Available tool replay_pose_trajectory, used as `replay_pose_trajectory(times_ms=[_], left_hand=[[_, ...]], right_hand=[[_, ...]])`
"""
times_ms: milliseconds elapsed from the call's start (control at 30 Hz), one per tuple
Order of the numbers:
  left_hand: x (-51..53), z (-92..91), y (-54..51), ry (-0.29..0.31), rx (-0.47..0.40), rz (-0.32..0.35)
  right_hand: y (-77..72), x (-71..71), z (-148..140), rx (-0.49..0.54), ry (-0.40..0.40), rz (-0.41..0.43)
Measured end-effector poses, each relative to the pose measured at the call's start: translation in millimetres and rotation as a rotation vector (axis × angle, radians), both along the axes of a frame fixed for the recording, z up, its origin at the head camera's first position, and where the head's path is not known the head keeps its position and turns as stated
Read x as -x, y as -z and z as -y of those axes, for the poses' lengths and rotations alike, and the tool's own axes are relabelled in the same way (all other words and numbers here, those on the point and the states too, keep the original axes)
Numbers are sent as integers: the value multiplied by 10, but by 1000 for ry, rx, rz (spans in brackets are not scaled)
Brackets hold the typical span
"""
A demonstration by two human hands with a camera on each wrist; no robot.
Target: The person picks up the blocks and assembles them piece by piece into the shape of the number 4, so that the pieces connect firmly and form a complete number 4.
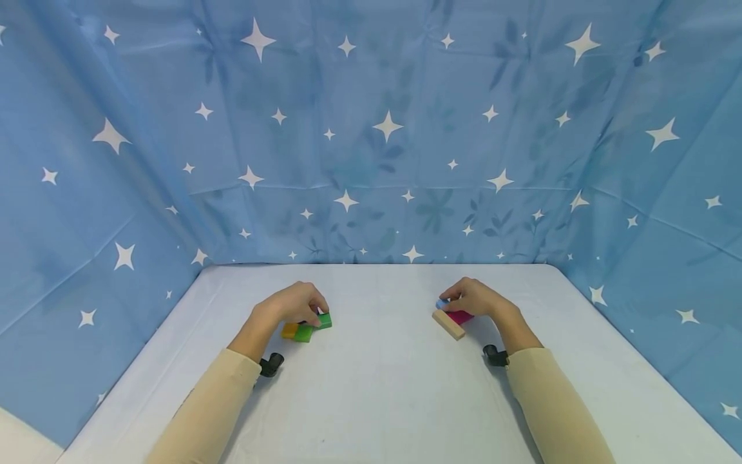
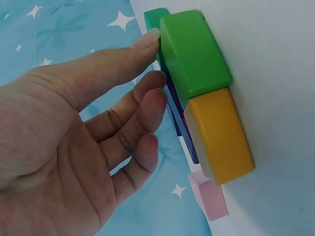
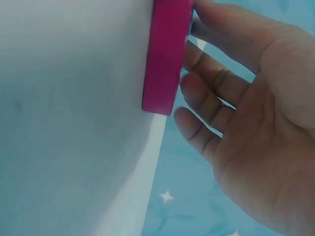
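Above a small cluster of blocks at left, my left hand (image 1: 297, 303) pinches a dark green block (image 1: 325, 320) between thumb and forefinger. Beside it lie a light green block (image 1: 303, 333) and a yellow block (image 1: 289, 330), touching each other. The left wrist view shows a purple-blue block (image 2: 183, 120) behind these, partly hidden, and a pink block (image 2: 213, 201). At right, my right hand (image 1: 476, 299) pinches a light blue block (image 1: 442, 303), mostly covered by the fingers. A magenta block (image 1: 460, 317) lies below that hand, alongside a plain wooden block (image 1: 449, 324).
All the blocks are on a white table (image 1: 377, 386). A blue curtain (image 1: 371, 154) with white stars encloses the table's back and sides. Dark wrist cameras sit under both wrists, close above the tabletop.
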State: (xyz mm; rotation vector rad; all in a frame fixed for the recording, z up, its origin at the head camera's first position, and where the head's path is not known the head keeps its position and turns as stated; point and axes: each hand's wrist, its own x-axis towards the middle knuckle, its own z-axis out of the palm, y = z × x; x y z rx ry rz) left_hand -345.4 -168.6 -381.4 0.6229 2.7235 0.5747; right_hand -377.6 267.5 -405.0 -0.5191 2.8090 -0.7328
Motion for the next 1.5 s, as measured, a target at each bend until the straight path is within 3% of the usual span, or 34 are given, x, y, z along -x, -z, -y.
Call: replay_pose_trajectory(times_ms=[367, 567, 733, 933, 1167, 1500], left_hand=[[-25, -98, 93, 18, -14, -30], [-67, -201, 119, 98, -38, -82], [-131, -324, 128, 170, -49, -115], [-216, -430, 128, 232, -73, -115], [-234, -519, 143, 297, -112, -102], [-259, -567, 162, 313, -140, -78]], right_hand=[[49, 41, 206, -74, -23, -68], [36, 47, 285, -84, -9, -54], [-14, 16, 335, -76, -44, -57], [-49, -1, 458, -67, -62, -53], [-47, -2, 636, -96, -84, -68], [-55, -84, 798, -32, -251, -38]])
